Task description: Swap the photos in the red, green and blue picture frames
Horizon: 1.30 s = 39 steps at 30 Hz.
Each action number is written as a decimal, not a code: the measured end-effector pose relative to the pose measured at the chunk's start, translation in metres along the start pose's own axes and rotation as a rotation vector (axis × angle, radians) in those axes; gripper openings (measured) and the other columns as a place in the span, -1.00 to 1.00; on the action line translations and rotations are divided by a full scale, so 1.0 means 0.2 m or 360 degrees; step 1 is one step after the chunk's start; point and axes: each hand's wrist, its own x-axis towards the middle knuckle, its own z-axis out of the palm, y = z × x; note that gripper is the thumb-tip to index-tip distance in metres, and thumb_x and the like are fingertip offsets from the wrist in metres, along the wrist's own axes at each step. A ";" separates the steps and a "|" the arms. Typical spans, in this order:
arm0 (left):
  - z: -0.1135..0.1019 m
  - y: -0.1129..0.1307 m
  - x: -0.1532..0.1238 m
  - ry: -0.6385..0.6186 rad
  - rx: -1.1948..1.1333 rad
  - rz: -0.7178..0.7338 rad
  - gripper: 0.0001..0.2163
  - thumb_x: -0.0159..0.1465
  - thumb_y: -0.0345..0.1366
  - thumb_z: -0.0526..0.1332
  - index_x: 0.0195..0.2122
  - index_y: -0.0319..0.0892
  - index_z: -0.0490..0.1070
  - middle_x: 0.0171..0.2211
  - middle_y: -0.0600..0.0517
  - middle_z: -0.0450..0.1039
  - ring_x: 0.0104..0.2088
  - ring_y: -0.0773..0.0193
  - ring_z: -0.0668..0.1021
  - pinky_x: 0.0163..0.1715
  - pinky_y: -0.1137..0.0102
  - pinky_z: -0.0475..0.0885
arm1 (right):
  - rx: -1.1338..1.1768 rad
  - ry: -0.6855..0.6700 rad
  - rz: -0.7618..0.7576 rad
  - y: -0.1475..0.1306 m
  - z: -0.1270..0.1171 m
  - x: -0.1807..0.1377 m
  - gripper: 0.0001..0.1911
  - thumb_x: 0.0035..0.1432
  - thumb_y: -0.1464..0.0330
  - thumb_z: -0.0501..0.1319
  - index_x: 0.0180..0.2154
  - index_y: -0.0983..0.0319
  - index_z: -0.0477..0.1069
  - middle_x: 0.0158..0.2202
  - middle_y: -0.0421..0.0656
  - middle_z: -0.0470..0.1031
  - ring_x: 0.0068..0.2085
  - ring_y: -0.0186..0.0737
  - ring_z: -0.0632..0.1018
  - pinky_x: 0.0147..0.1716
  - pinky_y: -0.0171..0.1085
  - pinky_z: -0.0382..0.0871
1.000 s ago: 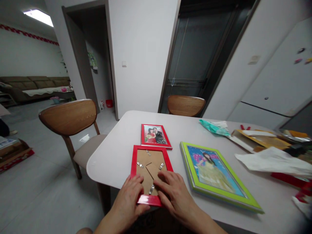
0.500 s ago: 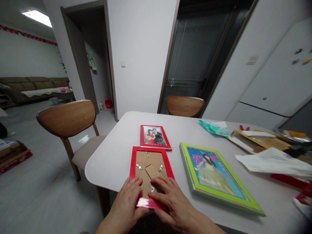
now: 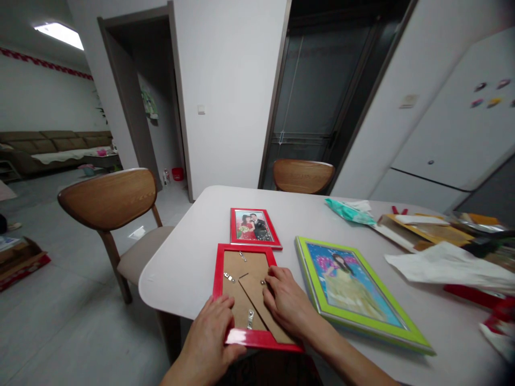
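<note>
A red picture frame [image 3: 257, 339] lies face down at the table's near edge, its brown backing board [image 3: 235, 292] showing with several small metal clips. A slanted strut [image 3: 277, 324] is on the board, its lower end over the frame's bottom right. My left hand [image 3: 213, 332] is closed round the lower left corner, thumb on the near edge and fingers over the side. My right hand [image 3: 287, 300] has its fingers bent at the right-hand metal clip [image 3: 263, 282], which they partly cover. The bottom clip [image 3: 250, 319] lies uncovered between the hands.
Beyond it a smaller red frame [image 3: 254, 228] holds a picture of a couple. To the right lies a lime green frame [image 3: 358, 284] with a picture. Farther right are a teal wrapper [image 3: 350, 212], white paper [image 3: 446, 265] and packaging. Wooden chairs [image 3: 108, 198] stand by the table.
My right hand has moved from the bottom clip up and right to the right-hand clip. The bottom clip and strut show more fully now. My left hand has stayed at its corner.
</note>
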 end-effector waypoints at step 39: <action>0.00 0.00 -0.01 -0.0030 -0.0169 -0.0015 -0.73 -0.13 -0.35 0.30 -0.36 -0.20 0.35 0.01 -0.13 0.25 0.05 0.07 0.25 0.07 0.11 0.05 | 0.0182 -0.0146 -0.0210 -0.21 0.15 0.18 -0.72 -0.01 0.50 0.03 -0.27 0.18 0.40 -0.32 -0.15 0.35 -0.23 -0.25 0.31 -0.26 -0.32 0.10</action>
